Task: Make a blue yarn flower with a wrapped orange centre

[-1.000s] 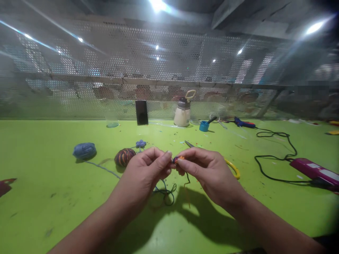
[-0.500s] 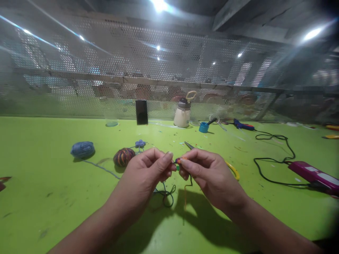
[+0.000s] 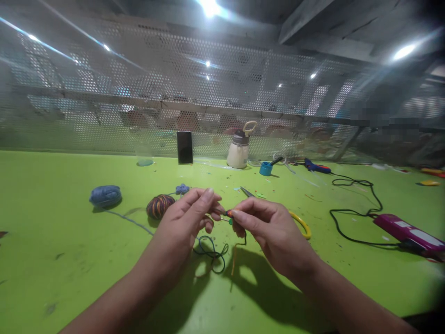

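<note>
My right hand [image 3: 266, 222] pinches a tiny multicoloured piece of yarn work [image 3: 229, 213], orange and purple, between thumb and fingers. A dark and orange yarn tail [image 3: 234, 255] hangs below it. My left hand [image 3: 191, 213] is beside the piece, its fingers loosely curled, thumb raised and fingertips at the work. Dark yarn [image 3: 212, 253] runs from under that hand in loops on the table. A thin metal shaft with a green part [image 3: 230, 221] shows between the hands; most of it is hidden. Scissors with a yellow handle [image 3: 303, 226] lie behind my right hand.
Left on the green table [image 3: 69, 260] are a blue yarn ball [image 3: 105, 196], a multicoloured ball [image 3: 160, 206] and a small blue crocheted flower [image 3: 182, 189]. Behind stand a phone [image 3: 185, 147], a bottle [image 3: 238, 150] and a blue pot [image 3: 266, 169]. A glue gun [image 3: 317, 166] and purple power strip [image 3: 410, 233] are right.
My left thumb has lifted off the work and its fingers have loosened and shifted slightly left. The right hand keeps its pinch. More of the thin shaft shows.
</note>
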Tool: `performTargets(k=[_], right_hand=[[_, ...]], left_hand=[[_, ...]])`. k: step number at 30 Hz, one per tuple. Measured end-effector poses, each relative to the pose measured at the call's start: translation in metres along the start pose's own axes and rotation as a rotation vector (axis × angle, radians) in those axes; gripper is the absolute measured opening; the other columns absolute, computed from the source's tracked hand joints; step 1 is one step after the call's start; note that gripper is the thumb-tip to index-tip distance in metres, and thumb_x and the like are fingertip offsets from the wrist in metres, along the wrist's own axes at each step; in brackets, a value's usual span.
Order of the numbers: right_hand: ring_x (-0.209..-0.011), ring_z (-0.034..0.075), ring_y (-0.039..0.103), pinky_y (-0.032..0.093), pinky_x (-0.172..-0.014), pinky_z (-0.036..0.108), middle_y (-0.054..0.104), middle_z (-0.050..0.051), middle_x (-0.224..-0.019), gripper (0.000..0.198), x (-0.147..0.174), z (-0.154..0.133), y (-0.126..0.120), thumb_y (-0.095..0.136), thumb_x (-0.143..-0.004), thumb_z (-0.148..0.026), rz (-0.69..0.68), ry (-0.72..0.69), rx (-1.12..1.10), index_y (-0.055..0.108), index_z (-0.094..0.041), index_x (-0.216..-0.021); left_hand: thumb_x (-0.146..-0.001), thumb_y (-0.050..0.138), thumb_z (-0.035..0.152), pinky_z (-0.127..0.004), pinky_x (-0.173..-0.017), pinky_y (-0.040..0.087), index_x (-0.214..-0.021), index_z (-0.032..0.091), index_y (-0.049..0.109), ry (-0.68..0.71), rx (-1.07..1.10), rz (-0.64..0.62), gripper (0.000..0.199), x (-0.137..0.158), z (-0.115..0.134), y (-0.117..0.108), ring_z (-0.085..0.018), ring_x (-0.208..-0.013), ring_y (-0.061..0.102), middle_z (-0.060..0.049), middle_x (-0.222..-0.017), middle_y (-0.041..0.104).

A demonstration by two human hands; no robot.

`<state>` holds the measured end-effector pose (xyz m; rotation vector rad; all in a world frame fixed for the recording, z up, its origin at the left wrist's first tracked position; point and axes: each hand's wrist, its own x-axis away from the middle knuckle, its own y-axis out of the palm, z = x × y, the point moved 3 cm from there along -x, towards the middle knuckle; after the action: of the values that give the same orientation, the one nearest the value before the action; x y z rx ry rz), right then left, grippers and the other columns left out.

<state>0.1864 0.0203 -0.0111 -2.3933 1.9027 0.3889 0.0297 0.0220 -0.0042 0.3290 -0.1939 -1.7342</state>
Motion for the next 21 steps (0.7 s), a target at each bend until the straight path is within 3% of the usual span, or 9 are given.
performTargets(k=[5, 9, 16, 21], right_hand=[[-0.067, 0.013, 0.057, 0.048, -0.065, 0.028, 0.066, 0.001, -0.072, 0.012, 0.0, -0.006, 0.001, 0.074, -0.08, -0.029, -0.035, -0.06, 0.198, 0.07, -0.018, -0.078], [-0.072, 0.015, 0.06, 0.049, -0.068, 0.03, 0.067, 0.003, -0.076, 0.011, 0.0, -0.01, 0.0, 0.073, -0.081, -0.028, -0.017, -0.14, 0.322, 0.071, -0.018, -0.083], [-0.076, 0.013, 0.065, 0.053, -0.072, 0.028, 0.073, 0.003, -0.085, 0.015, -0.005, -0.005, -0.005, 0.078, -0.076, -0.02, -0.136, 0.009, 0.035, 0.076, -0.02, -0.091], [-0.055, 0.008, 0.053, 0.042, -0.053, 0.023, 0.065, 0.0, -0.065, 0.015, -0.007, 0.002, -0.013, 0.077, -0.079, -0.029, -0.205, 0.101, -0.006, 0.076, -0.017, -0.087]], left_hand=[[-0.078, 0.072, 0.039, -0.029, -0.068, 0.036, -0.073, 0.018, 0.071, 0.032, -0.254, -0.053, 0.022, -0.003, 0.002, -0.002, -0.018, -0.074, 0.05, -0.003, -0.074, 0.062], [-0.075, 0.075, 0.035, -0.028, -0.063, 0.034, -0.07, 0.017, 0.07, -0.016, -0.268, -0.142, 0.019, -0.005, -0.003, -0.003, -0.016, -0.067, 0.046, -0.002, -0.066, 0.058], [-0.082, 0.071, 0.038, -0.027, -0.067, 0.035, -0.075, 0.019, 0.068, -0.037, -0.146, -0.165, 0.021, -0.008, -0.01, -0.008, -0.014, -0.07, 0.045, 0.0, -0.07, 0.056], [-0.085, 0.068, 0.039, -0.028, -0.071, 0.038, -0.077, 0.018, 0.067, -0.05, -0.104, -0.179, 0.022, -0.008, -0.009, -0.009, -0.015, -0.074, 0.049, -0.002, -0.078, 0.059]])
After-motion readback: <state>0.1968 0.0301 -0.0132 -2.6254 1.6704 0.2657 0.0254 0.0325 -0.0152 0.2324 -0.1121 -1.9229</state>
